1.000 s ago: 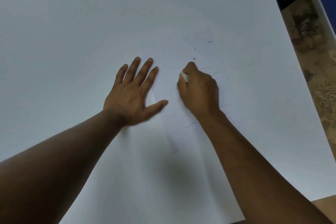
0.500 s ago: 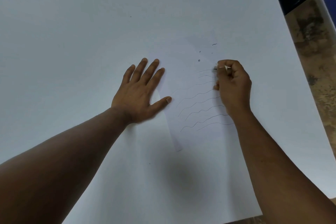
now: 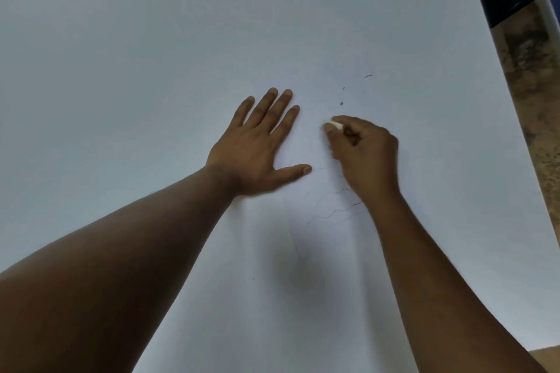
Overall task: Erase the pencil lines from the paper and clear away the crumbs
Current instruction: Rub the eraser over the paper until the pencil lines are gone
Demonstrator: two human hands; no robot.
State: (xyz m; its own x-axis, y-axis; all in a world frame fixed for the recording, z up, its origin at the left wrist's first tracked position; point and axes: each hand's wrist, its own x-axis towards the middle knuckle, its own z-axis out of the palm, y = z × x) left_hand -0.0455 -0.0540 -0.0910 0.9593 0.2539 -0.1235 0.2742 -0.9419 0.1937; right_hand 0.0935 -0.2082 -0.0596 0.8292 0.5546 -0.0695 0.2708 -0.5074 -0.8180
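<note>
Your left hand (image 3: 257, 148) lies flat on the paper (image 3: 303, 297), fingers (image 3: 283, 100) straight and spread, holding nothing, just pressing the sheet down. Your right hand (image 3: 363, 151) has its fingers curled round a small white eraser (image 3: 335, 125), which pokes out at the thumb and touches the paper near the top of the drawing. The wavy pencil lines (image 3: 330, 212) sit lower down, close to your right wrist, and part of them hides under it. A few dark crumbs (image 3: 341, 103) lie just past the eraser, farther up the white tabletop (image 3: 151, 39).

Here is what could go wrong. If you lift the flat hand while you rub hard, the paper may slide or wrinkle, and it could even tear. Your right wrist rests near the lines, so it might smear the pencil into grey smudges. If you sweep too fast, the crumbs may scatter over the tabletop and be hard to find. The eraser is little, so it could slip out of your fingers.
</note>
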